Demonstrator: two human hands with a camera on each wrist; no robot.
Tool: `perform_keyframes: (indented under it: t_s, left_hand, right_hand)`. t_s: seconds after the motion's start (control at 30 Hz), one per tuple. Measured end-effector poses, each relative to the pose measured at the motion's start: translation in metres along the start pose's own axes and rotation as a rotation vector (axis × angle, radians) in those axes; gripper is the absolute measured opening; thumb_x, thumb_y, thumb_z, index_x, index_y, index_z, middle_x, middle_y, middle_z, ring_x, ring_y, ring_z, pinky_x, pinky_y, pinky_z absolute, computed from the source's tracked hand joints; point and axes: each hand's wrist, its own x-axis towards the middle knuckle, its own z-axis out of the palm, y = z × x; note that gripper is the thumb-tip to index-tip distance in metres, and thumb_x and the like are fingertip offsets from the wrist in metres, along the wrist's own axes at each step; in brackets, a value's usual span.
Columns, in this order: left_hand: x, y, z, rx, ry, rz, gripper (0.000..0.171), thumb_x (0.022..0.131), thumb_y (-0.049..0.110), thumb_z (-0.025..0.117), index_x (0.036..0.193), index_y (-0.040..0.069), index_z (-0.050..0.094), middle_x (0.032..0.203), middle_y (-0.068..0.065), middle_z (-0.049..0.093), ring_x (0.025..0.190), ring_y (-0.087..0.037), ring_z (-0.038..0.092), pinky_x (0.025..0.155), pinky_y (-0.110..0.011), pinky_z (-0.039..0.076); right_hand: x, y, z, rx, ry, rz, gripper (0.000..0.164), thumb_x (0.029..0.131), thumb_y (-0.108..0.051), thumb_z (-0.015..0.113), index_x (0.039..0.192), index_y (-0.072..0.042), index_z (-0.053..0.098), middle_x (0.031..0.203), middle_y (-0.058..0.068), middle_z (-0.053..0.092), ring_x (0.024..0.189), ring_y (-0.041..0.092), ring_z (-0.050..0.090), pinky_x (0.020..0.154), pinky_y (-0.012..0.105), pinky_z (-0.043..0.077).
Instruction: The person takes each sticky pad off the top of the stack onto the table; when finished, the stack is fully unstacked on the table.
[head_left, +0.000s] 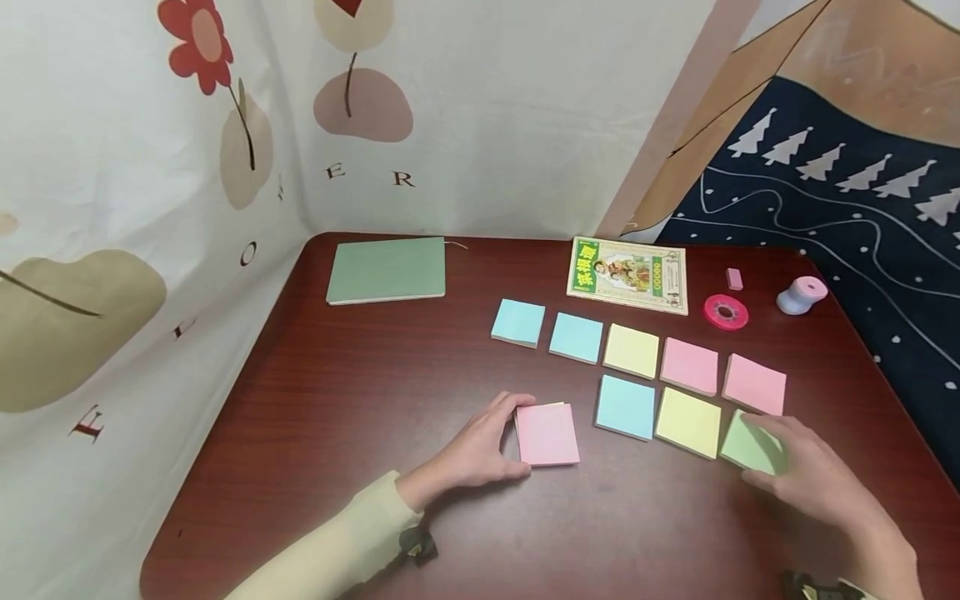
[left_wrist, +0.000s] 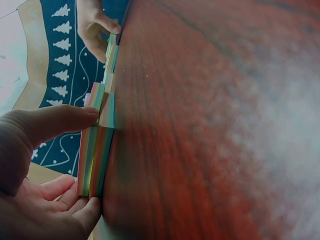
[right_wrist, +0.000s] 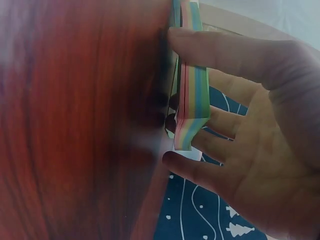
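My left hand [head_left: 480,442] grips a pink-topped sticky note pad [head_left: 548,435] by its edges, thumb at the near side and fingers at the far side. A yellow edge peeks out behind the pink top, and in the left wrist view the striped sides of the stack [left_wrist: 92,160] show between thumb and fingers. At the right end of the near row, my right hand [head_left: 813,471] holds a green-topped sticky note pad [head_left: 750,443] between thumb and fingers. Beside it lie a yellow pad [head_left: 688,422] and a blue pad [head_left: 626,407].
Behind, a second row has blue pads [head_left: 518,322], a yellow pad [head_left: 632,350] and pink pads [head_left: 690,366]. Farther back are a green notebook [head_left: 387,271], an illustrated booklet [head_left: 628,275], a pink eraser-like block [head_left: 734,279], a red ring [head_left: 725,312] and a pink-and-white spool [head_left: 801,296].
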Motion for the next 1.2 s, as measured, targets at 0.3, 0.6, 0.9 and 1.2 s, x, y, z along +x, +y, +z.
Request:
perform_keyframes:
  t_s: [0.3, 0.6, 0.9, 1.2]
  left_hand:
    - [0.000, -0.001, 0.000, 0.001, 0.003, 0.008, 0.086, 0.065, 0.012, 0.089, 0.139, 0.009, 0.045, 0.129, 0.000, 0.052, 0.119, -0.015, 0.050, 0.101, -0.039, 0.041]
    - [0.000, -0.002, 0.000, 0.010, 0.010, 0.027, 0.086, 0.065, 0.012, 0.088, 0.139, 0.007, 0.045, 0.129, -0.001, 0.052, 0.119, -0.015, 0.050, 0.102, -0.038, 0.041]
    - [0.000, -0.002, 0.001, 0.009, 0.003, 0.019, 0.086, 0.065, 0.013, 0.089, 0.139, 0.008, 0.045, 0.130, 0.000, 0.052, 0.119, -0.015, 0.050, 0.102, -0.039, 0.041]
    - [-0.001, -0.003, 0.000, 0.008, 0.008, 0.034, 0.085, 0.065, 0.012, 0.088, 0.138, 0.007, 0.046, 0.129, 0.000, 0.052, 0.117, -0.015, 0.051, 0.100, -0.039, 0.042]
  right_hand:
    - [0.002, 0.001, 0.000, 0.016, -0.027, -0.014, 0.083, 0.069, -0.023, 0.088, 0.137, 0.002, 0.048, 0.126, 0.031, 0.046, 0.101, 0.041, 0.044, 0.076, 0.055, 0.042]
    - [0.000, -0.004, -0.005, 0.002, -0.024, -0.013, 0.078, 0.072, -0.026, 0.085, 0.136, 0.001, 0.049, 0.130, 0.030, 0.042, 0.105, 0.044, 0.039, 0.072, 0.054, 0.043]
    - [0.005, -0.064, -0.012, 0.020, 0.101, -0.155, 0.062, 0.077, -0.024, 0.084, 0.131, -0.004, 0.059, 0.130, 0.023, 0.051, 0.116, 0.044, 0.044, 0.087, 0.065, 0.042]
    - [0.035, -0.143, 0.030, -0.017, 0.057, -0.522, 0.060, 0.075, -0.024, 0.085, 0.130, -0.013, 0.063, 0.132, 0.011, 0.056, 0.118, 0.029, 0.055, 0.092, 0.048, 0.049]
